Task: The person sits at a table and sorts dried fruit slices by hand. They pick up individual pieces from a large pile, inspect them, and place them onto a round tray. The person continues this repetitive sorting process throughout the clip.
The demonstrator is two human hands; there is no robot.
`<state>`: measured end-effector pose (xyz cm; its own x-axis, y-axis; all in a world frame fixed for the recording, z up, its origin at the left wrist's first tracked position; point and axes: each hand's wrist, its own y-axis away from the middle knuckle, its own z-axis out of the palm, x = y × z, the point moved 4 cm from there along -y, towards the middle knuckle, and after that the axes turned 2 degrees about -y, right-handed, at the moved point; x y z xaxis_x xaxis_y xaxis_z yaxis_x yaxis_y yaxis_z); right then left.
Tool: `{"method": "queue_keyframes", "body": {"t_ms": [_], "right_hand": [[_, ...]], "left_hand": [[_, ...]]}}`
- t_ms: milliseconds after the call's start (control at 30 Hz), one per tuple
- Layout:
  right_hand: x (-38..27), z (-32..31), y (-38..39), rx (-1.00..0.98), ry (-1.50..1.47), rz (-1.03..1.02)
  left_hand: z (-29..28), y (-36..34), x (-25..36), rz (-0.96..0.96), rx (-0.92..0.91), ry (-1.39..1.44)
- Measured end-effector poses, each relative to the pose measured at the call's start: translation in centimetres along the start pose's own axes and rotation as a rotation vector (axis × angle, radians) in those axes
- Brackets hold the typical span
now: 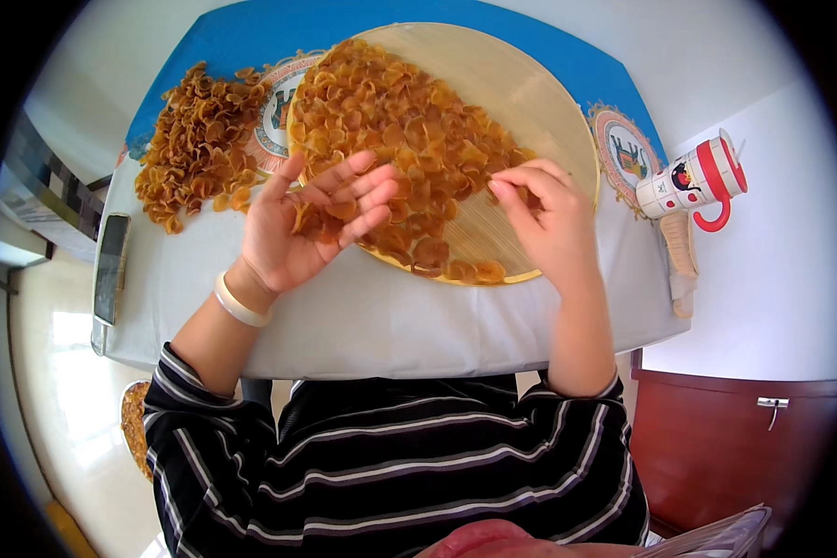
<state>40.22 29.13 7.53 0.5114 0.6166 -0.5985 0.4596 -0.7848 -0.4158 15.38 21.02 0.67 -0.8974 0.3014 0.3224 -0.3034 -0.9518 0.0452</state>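
Observation:
My left hand (298,219) is palm up with its fingers spread, cupping a few thin amber-brown dried slices (318,221). It hovers by the near left edge of a round, pale bamboo tray (530,93). Many of the same slices (409,121) are spread over the tray's left and middle in a rough single layer. Over the tray's right part, my right hand (551,219) is closed in a pinch, thumb against forefinger. Whatever sits between those fingertips is too small to make out. A white bangle circles my left wrist.
A heap of dried slices (200,139) lies left of the tray. The table has a grey and blue cloth (418,325). A phone (112,270) rests at its left edge, a red-and-white mug (693,177) at the right. Below left, another container of slices (135,428) is partly visible.

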Motion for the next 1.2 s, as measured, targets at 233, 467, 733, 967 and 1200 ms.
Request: {"method": "queue_keyframes", "body": {"t_ms": [233,467,733,967,1200], "right_hand": [[0.9,-2.5,5.3,-0.441,0.057,-0.104],[4.2,0.0,7.8,-0.42,0.139,-0.242],[5.0,0.8,7.5,-0.359,0.173,-0.292],[4.1,2.5,7.1,-0.349,0.119,-0.238],[3.8,3.7,6.1,-0.37,-0.027,-0.123]], "left_hand": [[3.9,0.8,3.3,0.208,0.044,-0.008],[5.6,1.8,2.7,0.211,0.05,0.037],[4.6,0.8,-1.0,0.059,0.103,0.112],[3.1,0.0,-8.0,-0.33,0.11,0.263],[2.5,-0.9,-10.4,-0.499,0.128,0.243]]}}
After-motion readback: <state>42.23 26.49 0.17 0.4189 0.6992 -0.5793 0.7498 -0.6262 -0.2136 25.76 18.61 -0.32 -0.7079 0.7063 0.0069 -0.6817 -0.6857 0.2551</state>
